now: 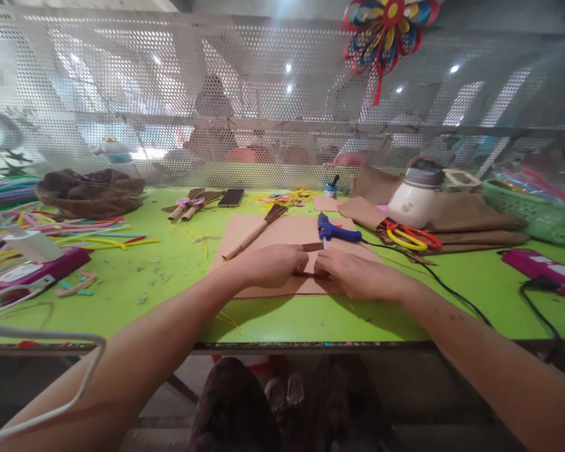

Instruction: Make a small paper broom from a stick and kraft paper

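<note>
My left hand (pixel 277 265) and my right hand (pixel 351 271) meet over a sheet of tan cardboard (pixel 263 290) on the green table. Their fingers are closed on a small piece of dark brown pleated paper (pixel 313 247), mostly covered by the fingers. Just beyond my right hand lies a blue glue gun (pixel 339 232), its nozzle side close to the brown paper. On the cardboard's left part rests a rolled paper stick (pixel 252 238) with a fanned dark brown end, like a little broom. It is apart from my left hand.
Behind are two finished-looking paper brooms (pixel 191 206), a phone (pixel 231 198) and yellow scraps (pixel 294 199). To the right stand scissors (pixel 412 237), a cream jar (pixel 415 198), brown paper and a green basket (pixel 537 210). A black cord (pixel 445 285) crosses the right side; power strips flank both sides.
</note>
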`<move>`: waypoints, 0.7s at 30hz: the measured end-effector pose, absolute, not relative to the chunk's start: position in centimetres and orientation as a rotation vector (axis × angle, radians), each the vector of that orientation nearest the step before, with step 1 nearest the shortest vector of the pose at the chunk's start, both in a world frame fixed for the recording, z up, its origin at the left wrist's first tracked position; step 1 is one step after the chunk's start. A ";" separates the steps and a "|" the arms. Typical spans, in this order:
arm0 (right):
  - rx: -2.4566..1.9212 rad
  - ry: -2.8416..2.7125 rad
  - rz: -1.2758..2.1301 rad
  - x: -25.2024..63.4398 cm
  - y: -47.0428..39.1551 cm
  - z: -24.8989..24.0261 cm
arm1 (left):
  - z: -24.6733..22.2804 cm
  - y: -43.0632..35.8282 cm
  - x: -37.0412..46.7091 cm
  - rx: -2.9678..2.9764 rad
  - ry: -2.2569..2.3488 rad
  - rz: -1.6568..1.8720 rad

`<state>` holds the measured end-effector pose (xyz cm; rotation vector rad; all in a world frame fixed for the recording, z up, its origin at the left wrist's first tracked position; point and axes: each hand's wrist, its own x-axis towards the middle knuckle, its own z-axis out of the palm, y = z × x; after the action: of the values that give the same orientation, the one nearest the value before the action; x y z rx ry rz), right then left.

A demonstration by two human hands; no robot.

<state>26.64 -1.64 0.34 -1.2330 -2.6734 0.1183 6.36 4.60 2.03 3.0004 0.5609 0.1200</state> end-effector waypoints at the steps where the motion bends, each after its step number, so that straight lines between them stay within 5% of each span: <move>1: -1.227 -2.677 0.116 26.7 -1.6 0.3 | 2.0 4.6 6.3 3.005 0.561 0.122; 21: -1.138 -2.552 -0.254 26.1 -1.4 -0.4 | 1.5 4.6 7.3 3.057 0.578 0.302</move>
<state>26.08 -1.35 -0.35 -1.1379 -2.5523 -0.2536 7.26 4.64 1.49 3.0571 0.5776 0.3018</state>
